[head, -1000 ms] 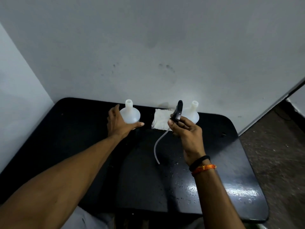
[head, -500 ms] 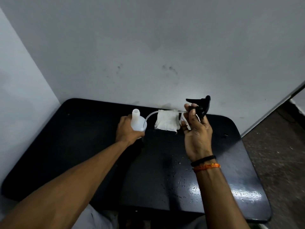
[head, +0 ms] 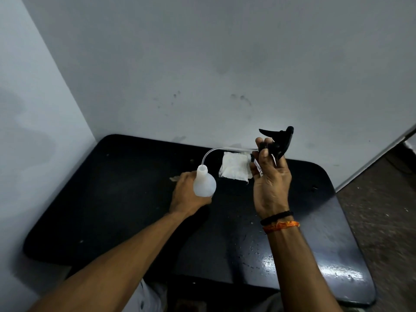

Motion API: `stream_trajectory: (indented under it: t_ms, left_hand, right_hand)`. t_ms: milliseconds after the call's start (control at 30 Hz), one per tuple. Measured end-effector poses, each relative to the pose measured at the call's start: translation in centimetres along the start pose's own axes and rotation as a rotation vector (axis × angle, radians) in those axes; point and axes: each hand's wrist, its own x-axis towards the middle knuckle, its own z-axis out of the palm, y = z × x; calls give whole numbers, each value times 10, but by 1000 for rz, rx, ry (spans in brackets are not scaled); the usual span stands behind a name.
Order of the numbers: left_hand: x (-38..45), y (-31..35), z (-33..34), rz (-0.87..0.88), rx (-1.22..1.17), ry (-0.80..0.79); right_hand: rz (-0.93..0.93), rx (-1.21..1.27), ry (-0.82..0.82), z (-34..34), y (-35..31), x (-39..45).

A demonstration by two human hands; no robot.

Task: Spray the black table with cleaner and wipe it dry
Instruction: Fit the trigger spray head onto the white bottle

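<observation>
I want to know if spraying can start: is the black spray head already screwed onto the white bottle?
No: the right hand holds the spray head apart from the bottle.

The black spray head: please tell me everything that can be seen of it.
The black spray head looks like plastic, with a curved trigger pointing left and a nozzle at the top. It is off the white bottle, raised above the table in the right hand. Its thin clear tube arcs left, its end at the bottle's open neck; the left hand grips the bottle.
</observation>
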Motion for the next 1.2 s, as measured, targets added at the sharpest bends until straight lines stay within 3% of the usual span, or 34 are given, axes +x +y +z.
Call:
stream_trajectory:
  t_ms: [267, 467, 733, 900, 1033, 1200]
  left_hand:
    - [-3, -5, 6, -30, -67, 15]
    - [-5, -3, 7, -65, -43, 45]
    - [-10, 29, 7, 95, -7, -80]
    - [-23, 50, -3, 120, -189, -117]
    - [-31, 59, -13, 126, -271, -139]
    - [-34, 70, -29, 138, -329, -283]
  right_hand:
    - [-99, -97, -80, 4, 7, -3]
    - [-211, -421, -215, 9, 22, -6]
    - [-284, -826, -179, 9, 32, -7]
    - [-237, -635, -163, 3, 24, -1]
    - [-163, -394, -283, 3, 8, -1]
    - [-93, -242, -320, 6, -5, -3]
